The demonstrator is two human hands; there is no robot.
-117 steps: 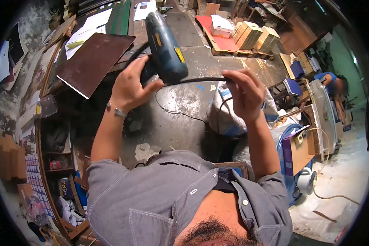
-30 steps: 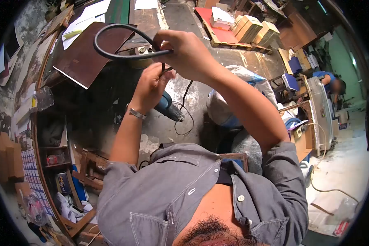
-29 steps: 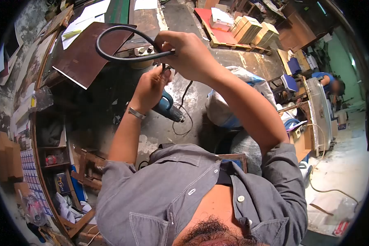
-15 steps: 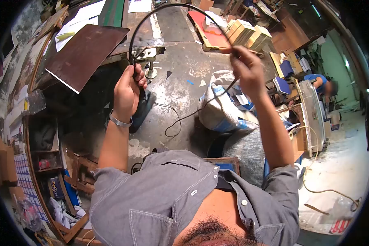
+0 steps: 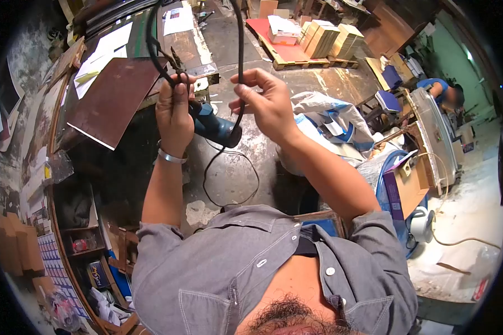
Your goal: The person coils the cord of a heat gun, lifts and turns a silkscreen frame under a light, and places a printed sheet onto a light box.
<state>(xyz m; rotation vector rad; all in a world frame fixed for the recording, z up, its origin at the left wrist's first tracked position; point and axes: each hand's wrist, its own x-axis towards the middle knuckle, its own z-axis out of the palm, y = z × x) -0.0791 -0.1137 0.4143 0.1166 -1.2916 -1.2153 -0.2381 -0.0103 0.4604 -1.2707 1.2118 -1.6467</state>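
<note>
Scuffed floor below, looping the cord seems underway: left fingers clamped on it, right fingers curled round it, next bend wants steady tension.

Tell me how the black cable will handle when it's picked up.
Probably springy rather than limp: the black cable stretches past the left hand and right hand to the picture's top without collapsing. It likely bends easily, since its slack curls in a loop below. That trailing slack might drag.

papers left, sack right, tool — between
</note>
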